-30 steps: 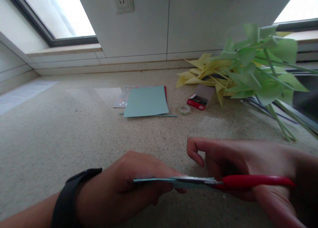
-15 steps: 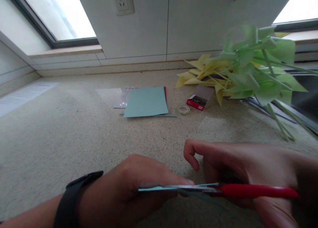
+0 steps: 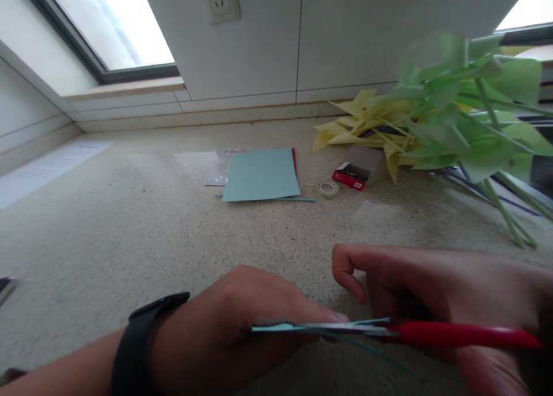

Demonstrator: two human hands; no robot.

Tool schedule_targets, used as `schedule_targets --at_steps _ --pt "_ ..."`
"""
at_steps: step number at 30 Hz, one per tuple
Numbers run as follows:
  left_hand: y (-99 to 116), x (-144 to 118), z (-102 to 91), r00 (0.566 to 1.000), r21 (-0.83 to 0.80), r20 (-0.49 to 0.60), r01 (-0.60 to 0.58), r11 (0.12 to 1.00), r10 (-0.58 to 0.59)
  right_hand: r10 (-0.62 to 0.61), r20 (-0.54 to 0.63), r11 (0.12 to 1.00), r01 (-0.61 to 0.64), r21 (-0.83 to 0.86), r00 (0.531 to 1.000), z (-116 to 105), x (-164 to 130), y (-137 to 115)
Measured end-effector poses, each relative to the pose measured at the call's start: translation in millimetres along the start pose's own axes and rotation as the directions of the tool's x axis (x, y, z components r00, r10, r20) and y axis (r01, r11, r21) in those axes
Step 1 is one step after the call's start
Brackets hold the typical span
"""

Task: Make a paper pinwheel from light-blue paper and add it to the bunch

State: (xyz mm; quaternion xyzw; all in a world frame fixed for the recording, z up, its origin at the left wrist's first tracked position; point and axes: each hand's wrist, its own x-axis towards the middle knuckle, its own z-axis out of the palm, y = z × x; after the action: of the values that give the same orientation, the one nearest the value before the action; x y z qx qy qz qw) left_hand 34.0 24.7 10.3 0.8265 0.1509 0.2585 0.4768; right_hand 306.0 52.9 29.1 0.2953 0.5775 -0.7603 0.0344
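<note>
Left hand (image 3: 233, 327) pinches blue paper (image 3: 280, 327) edge-on; right hand (image 3: 436, 292) grips red scissors (image 3: 432, 332), blades in paper; bare counter (image 3: 129, 240) beyond paper; blue sheet (image 3: 261, 174) far behind.

No text can be read anywhere — the print on the red box (image 3: 351, 175) at one o'clock and the sheet (image 3: 48, 167) at ten o'clock is blurred.
</note>
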Motion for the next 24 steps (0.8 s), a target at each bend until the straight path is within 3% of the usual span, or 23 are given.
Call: schedule_targets --at_steps 10,22,24 --pt "-0.6 -0.2 -1.8 1.0 -0.021 0.018 0.022 1.0 -0.022 0.047 0.013 0.999 -0.048 0.012 0.999 -0.1 1.7 0.5" --pt "1.7 -0.5 -2.2 0.999 0.002 0.019 0.027 1.0 -0.027 0.003 -0.007 1.0 -0.003 0.006 1.0 -0.9 0.4 5.6" --pt "1.1 -0.6 -2.5 1.0 -0.001 0.02 0.022 1.0 -0.022 -0.078 0.037 0.996 0.079 -0.035 0.996 -0.8 -0.3 5.8"
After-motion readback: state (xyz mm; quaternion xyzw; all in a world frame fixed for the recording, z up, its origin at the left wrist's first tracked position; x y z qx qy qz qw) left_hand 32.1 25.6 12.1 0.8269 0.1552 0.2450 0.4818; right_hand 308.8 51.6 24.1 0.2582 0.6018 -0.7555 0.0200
